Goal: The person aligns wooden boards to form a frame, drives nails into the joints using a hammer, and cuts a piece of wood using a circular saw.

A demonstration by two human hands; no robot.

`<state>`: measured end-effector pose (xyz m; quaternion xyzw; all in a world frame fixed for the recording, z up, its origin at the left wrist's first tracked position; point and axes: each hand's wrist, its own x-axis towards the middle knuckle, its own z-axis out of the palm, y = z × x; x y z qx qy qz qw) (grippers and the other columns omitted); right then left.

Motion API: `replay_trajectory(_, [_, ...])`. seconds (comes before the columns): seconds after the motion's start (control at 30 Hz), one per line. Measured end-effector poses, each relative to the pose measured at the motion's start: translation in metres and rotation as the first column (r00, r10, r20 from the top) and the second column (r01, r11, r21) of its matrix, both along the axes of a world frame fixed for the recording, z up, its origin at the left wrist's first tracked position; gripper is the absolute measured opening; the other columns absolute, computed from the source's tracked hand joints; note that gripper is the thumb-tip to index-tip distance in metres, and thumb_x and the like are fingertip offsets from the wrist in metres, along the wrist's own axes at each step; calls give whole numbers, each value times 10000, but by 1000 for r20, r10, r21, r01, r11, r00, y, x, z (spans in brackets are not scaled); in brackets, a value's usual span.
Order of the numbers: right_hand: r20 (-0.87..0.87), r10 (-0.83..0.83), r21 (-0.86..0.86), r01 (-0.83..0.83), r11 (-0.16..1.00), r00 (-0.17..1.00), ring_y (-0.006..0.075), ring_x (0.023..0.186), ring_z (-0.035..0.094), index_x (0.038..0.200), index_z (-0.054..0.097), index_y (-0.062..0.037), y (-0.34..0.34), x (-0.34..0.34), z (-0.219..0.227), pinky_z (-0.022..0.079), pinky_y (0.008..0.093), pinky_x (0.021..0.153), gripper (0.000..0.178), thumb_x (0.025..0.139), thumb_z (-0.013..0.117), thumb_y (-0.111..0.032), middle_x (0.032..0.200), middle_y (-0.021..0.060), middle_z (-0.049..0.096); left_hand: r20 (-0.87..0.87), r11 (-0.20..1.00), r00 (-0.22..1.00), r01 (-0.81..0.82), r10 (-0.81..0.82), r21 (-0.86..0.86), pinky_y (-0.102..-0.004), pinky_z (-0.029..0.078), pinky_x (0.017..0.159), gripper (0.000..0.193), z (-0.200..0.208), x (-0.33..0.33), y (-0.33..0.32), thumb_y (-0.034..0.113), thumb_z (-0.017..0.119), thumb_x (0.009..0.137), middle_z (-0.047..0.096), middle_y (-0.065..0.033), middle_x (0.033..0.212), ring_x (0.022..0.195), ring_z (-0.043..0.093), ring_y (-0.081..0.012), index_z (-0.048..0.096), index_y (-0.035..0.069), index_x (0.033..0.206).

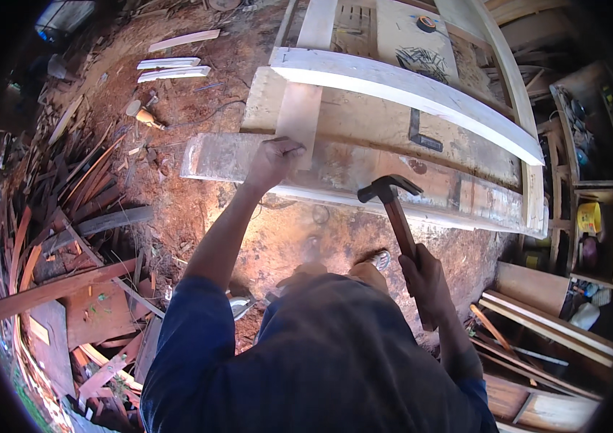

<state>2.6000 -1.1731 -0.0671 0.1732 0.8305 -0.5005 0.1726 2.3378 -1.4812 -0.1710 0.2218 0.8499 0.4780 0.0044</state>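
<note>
My right hand (425, 278) is wrapped round the wooden handle of a claw hammer (398, 222). Its dark metal head is raised over the near edge of a wooden frame. My left hand (272, 163), its fingers closed, rests by a wide worn board (216, 155) along the frame's near side. Whatever those fingers may pinch is too small to make out. Beside that hand, a flat plank (300, 115) runs away from me under a pale timber beam (400, 88) that crosses the frame. A dark L-shaped square (422, 133) lies between beam and board.
Loose nails (425, 61) and a tape measure (427, 24) lie on the far panel. Scrap wood (97, 289) is heaped at the left. Short pale sticks (173, 72) lie on the dirt floor. Shelves with a yellow container (589, 218) stand at the right, stacked boards (552, 328) below.
</note>
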Motion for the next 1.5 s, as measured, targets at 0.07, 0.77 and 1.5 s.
replay_trajectory(0.07, [-39,51,54,-49,997,998,239,508,566,960,535,-20,-11,-12,3,421,399,496,222,1015,610,-221,615,153,578,2,1000,1000,14,-14,10,-343,538,730,132,-1,0,-6,99,727,909,735,-136,923,804,706,-254,751,-6,984])
replay_trajectory(0.77, [-388,277,364,-130,922,879,477,662,654,1017,482,15,-95,-125,99,487,526,572,213,1011,577,-176,698,274,627,-303,999,952,39,-36,5,-354,561,633,122,-21,-2,-8,69,708,884,728,-155,896,716,716,-275,763,-2,967])
replay_trajectory(1.5, [-287,15,134,24,991,958,368,543,621,954,483,-15,-62,-53,3,445,455,498,245,1017,595,-223,627,207,585,423,944,882,-68,208,-323,-418,494,1021,847,-13,-114,21,780,742,682,735,-169,1174,1158,668,-316,765,84,1164])
